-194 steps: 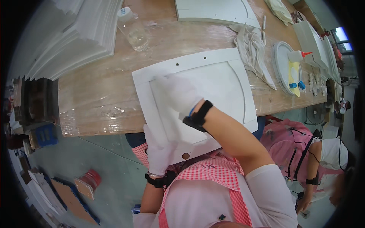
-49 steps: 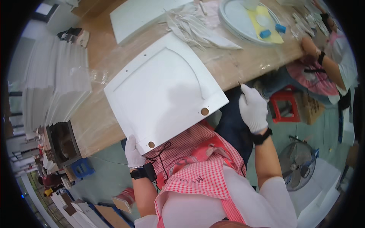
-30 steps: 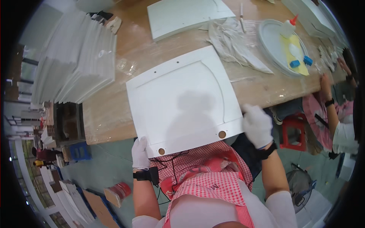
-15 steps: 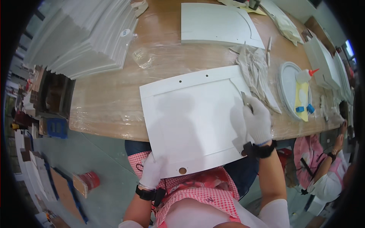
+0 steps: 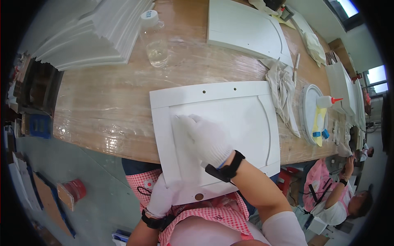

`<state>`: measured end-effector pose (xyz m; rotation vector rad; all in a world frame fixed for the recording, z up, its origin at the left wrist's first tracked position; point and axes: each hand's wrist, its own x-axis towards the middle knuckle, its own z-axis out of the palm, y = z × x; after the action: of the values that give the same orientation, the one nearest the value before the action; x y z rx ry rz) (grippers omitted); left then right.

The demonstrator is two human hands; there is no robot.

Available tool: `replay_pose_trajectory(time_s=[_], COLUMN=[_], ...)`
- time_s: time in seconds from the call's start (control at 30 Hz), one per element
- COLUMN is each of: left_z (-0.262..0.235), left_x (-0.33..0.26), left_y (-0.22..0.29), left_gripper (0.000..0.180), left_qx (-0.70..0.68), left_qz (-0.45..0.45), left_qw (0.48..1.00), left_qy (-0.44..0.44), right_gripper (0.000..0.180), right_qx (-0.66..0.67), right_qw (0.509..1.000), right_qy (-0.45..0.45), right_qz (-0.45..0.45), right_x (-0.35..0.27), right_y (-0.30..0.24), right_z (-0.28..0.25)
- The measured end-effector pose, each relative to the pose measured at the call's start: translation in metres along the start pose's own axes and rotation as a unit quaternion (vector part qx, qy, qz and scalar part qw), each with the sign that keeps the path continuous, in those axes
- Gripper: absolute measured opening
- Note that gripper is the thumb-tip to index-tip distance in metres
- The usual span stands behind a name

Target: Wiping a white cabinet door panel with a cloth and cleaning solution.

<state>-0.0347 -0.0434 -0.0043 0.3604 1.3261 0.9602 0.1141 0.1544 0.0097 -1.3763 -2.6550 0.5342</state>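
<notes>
A white panel (image 5: 234, 119) with a recessed middle and a curved groove on its right lies on the table's near edge, overhanging toward me. Two small holes show along its far side and a larger one near my body. My left hand (image 5: 160, 199), in a white glove, grips the panel's near left corner. My gloved right hand (image 5: 209, 139) is over the left part of the recess, fingers closed and pointing at the recess's left border. Whatever its fingers hold is hidden. A crumpled pale cloth (image 5: 281, 88) rests beside the panel's far right corner.
Stacked white sheets (image 5: 90, 41) stand at far left, near a clear capped bottle (image 5: 158, 53). Another white panel (image 5: 242, 28) lies farther back. At right, a round grey lid (image 5: 307, 102) carries a red-tipped bottle (image 5: 324, 101). A person (image 5: 328, 201) sits beyond; a red bucket (image 5: 76, 188) is on the floor.
My right hand has moved left across the panel from its right border to its left border. The thin grey piece seen at its fingertips is out of sight. My left hand keeps the corner.
</notes>
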Motion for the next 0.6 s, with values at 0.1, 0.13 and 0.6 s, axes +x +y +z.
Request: replay_pose_trajectory(time_s=[0.1, 0.13, 0.6], left_z=[-0.002, -0.002, -0.008], left_x=[0.001, 0.002, 0.005], left_y=[-0.002, -0.004, -0.012], left_gripper=[0.046, 0.046, 0.047], left_qx=[0.001, 0.017, -0.020], left_qz=[-0.025, 0.001, 0.034], left_qw=[1.000, 1.000, 0.998], left_qy=[-0.001, -0.012, -0.046], right_gripper=[0.040, 0.041, 0.020], right_qx=[0.138, 0.184, -0.039], right_qw=[0.973, 0.952, 0.965], right_qy=[0.173, 0.169, 0.186], right_qz=[0.063, 0.177, 0.181], right_x=[-0.033, -0.047, -0.011], right_y=[0.054, 0.083, 0.051], right_z=[0.005, 0.001, -0.014])
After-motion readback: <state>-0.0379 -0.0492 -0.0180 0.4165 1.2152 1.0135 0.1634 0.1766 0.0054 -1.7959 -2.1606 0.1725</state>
